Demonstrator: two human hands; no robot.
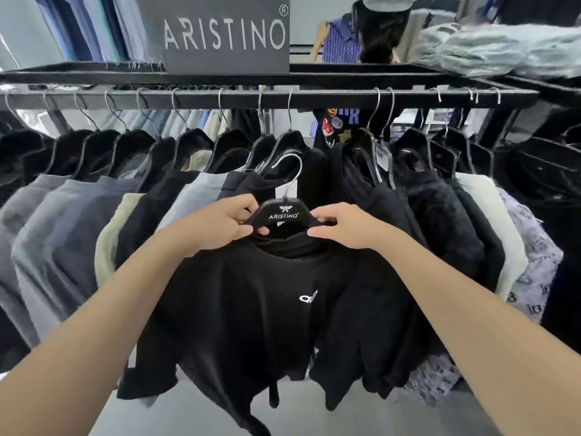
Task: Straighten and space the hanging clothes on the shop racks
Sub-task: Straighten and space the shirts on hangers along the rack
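A black T-shirt (251, 309) with a small white logo on the chest is held nearest the viewer, draped below both hands on a black hanger (283, 212) marked ARISTINO. The hanger's left shoulder is pinched between the thumb and curled fingers of the left hand (220, 228), and its right shoulder, at the collar, is gripped by the curled fingers of the right hand (342, 226), so that the hanger's neck lies between the two hands. Its metal hook (292, 165) is seen just above the hands, free and below the rail (330, 97). Beyond and outward from the left hand, grey shirts (63, 231) and a cream shirt (110, 247) are hung close together on black hangers; beyond and outward from the right hand, black garments (440, 221), a white garment (490, 215) and a patterned shirt (528, 247) are hung. Farther up, above the rail, a dark ARISTINO sign (224, 36) is stood on a black shelf (94, 73), with folded pale clothing (503, 48) laid far beyond the right hand.
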